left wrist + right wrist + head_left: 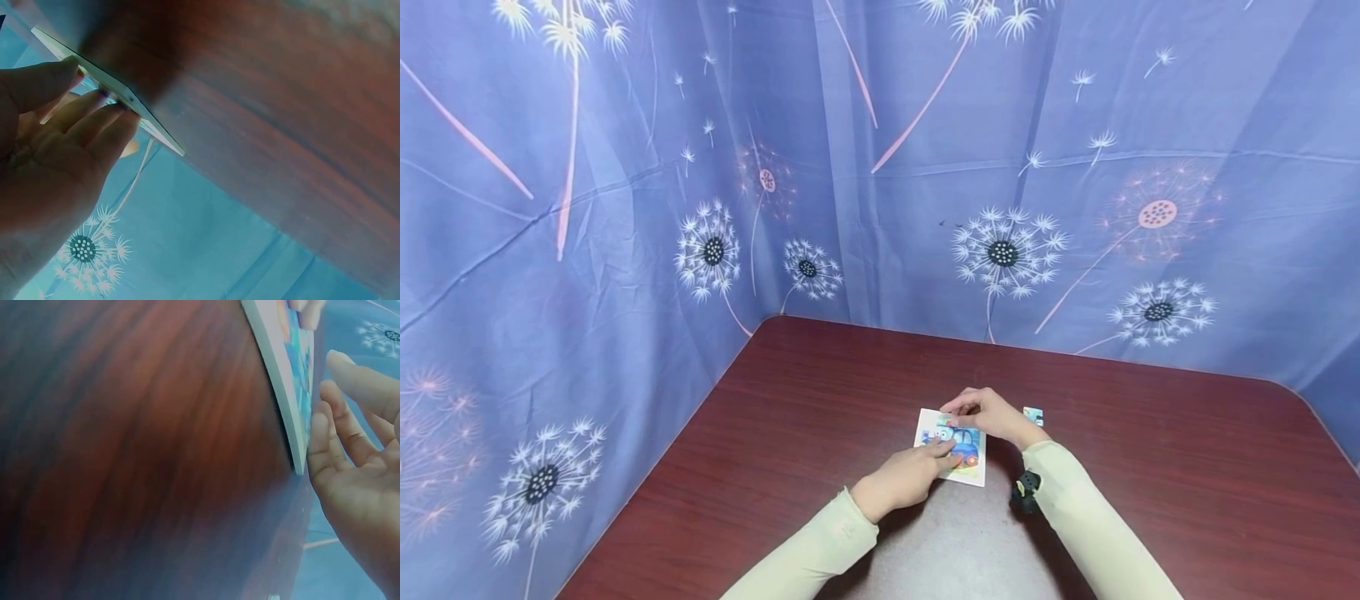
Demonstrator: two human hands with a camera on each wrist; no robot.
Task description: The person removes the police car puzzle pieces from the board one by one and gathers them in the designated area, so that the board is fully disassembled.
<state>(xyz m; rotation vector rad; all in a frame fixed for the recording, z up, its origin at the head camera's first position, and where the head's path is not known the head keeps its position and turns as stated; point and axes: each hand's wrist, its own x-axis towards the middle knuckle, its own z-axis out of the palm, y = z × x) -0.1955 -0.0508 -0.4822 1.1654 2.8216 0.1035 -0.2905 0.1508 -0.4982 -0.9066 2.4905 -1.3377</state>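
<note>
- I had the puzzle board point(973, 477) flat on the table point(820, 392), in front of the person, btwn both hands.
- Its long axis was hard to call; it seemed to run away from the person, far end skewed a bit L.
- Blue car pic point(973, 444) on it read upright from the person's side: roof toward the far edge, eyes toward L.
- L hand point(910, 473): grip apart, fingers mostly straight, tips resting on the board's face.
- R hand point(992, 415): grip apart too, fingers loosely bent at the board's far R corner; couldn't tell if a small pc. sat under the tips.
- Loose pc. point(1033, 413) lay on the table just R of the R hand.
- Blue dandelion cloth point(895, 250) hung behind.
</note>
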